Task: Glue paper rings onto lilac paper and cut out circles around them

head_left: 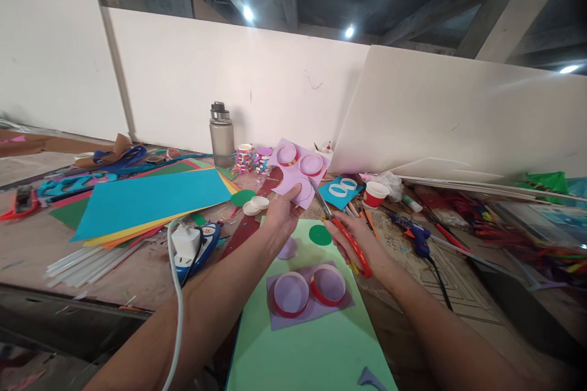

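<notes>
Scissors (342, 229) with red handles sit clamped in the right hand (355, 244), blades apart and pointing up and left, their tips meeting the lower right edge of a pale purple sheet (298, 174). That sheet is pinched at its lower left edge by the left hand (280, 211), fingers closed on the paper, and held tilted up above the surface (32, 244). Two red-rimmed rings (288, 154) are stuck to the upper part of the sheet, and a drawn circle shows lower on it, beside the blades.

Below the hands, near the middle, lies a light green sheet (312, 342). On it rests a smaller purple piece (309, 302) bearing two more red-rimmed rings side by side, with a dark green disc (320, 234) farther up.

To the left spreads a stack of coloured paper (151, 198) topped by a blue sheet, with clear glue sticks (82, 263) near its front corner and a white plug (186, 239) on a cable. A grey bottle (222, 134) stands at the far wall. To the right, a blue glue gun (415, 233) lies on the surface, and a red and white cup (375, 193) stands farther back beside a blue card (339, 190) carrying two white rings.
</notes>
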`<state>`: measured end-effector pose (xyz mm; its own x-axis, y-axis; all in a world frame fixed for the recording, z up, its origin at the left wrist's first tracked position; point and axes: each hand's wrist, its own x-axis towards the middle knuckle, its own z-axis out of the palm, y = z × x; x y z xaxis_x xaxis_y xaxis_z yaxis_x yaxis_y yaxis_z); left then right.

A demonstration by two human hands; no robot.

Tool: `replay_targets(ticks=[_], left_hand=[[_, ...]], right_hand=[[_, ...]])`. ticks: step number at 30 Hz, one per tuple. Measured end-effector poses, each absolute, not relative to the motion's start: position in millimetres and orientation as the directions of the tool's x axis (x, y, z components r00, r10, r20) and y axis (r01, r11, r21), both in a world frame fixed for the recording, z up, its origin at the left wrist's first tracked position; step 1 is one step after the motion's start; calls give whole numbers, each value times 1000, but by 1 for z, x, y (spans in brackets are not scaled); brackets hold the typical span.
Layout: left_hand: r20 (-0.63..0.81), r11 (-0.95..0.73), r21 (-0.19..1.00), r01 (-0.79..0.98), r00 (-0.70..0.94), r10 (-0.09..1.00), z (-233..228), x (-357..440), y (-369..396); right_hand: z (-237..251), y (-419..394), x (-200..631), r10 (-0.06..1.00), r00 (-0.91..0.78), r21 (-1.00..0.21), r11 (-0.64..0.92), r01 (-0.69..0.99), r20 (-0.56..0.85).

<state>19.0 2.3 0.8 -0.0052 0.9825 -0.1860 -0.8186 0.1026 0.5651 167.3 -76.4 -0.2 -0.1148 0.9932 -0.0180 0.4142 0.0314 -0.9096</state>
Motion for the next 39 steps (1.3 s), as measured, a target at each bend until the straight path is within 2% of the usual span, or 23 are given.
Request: replay_targets(ticks=[2,6,8,21,28,33,39], left_hand=[[-183,104,580,-808,-5,983,0,18,3],[-176,110,602,-791,3,984,-3,17,6],[-168,114,607,-786,13,986,-6,18,7],[-188,135,616,-776,22,982,1,19,3],[-208,172,638,-750,47,977,1,14,7],[-199,186,665,-723,69,978,2,11,10],[-198,185,670,-719,67,978,-2,11,13]], right_hand=[[-3,-73,171,991,-128,-910,25,414,-31],[-11,-66,182,971,-208,-878,197,436,114],[-15,-63,186,967,-207,-869,225,441,146],[-4,-74,178,985,-171,-892,110,439,37],[-7,-68,181,986,-135,-933,-44,356,-98],[-6,-69,182,991,-129,-939,24,344,-22],[4,-76,182,980,-177,-942,-24,333,-88]])
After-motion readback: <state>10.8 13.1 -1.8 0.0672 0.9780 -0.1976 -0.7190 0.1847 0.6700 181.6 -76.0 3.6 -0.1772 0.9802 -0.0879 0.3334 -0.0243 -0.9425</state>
